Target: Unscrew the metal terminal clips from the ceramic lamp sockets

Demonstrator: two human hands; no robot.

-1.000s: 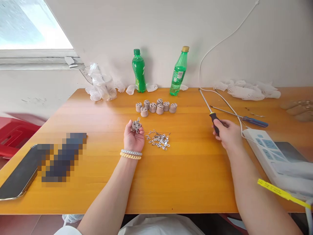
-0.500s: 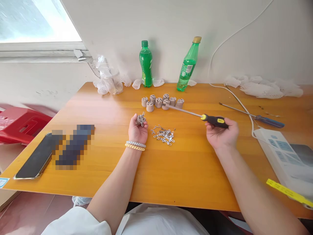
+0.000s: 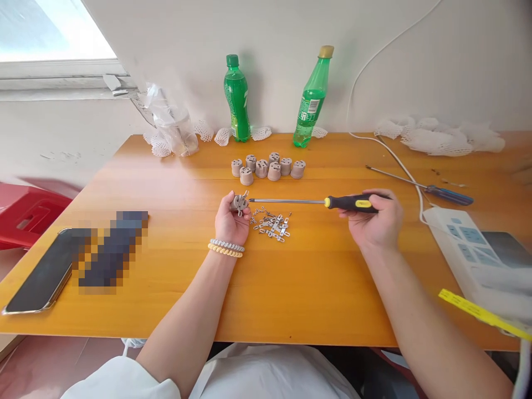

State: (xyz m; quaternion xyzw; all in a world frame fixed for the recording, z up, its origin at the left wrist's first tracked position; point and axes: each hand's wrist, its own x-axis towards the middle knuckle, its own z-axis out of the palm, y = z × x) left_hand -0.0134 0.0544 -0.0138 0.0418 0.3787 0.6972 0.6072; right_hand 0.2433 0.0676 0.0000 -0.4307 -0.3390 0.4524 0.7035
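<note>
My left hand (image 3: 231, 220) rests on the orange table (image 3: 291, 277) and grips a small grey ceramic socket (image 3: 239, 202) with a metal tab on it. My right hand (image 3: 374, 221) holds a black-and-yellow screwdriver (image 3: 351, 203) level, shaft pointing left, its tip just at the socket. A heap of small metal tabs and screws (image 3: 272, 224) lies between my hands. Several more grey sockets (image 3: 268, 168) sit in a cluster farther back.
Two green bottles (image 3: 236, 100) (image 3: 312, 101) stand at the wall. A blue-handled screwdriver (image 3: 446, 194) and a white power strip (image 3: 465, 244) with its cord lie at right. A phone (image 3: 37, 277) lies near the left edge, a plastic bag (image 3: 172, 130) at back left.
My right hand picked the screwdriver up from the right, swung its shaft round to the left and brought the tip to the socket. My left hand has stayed in place.
</note>
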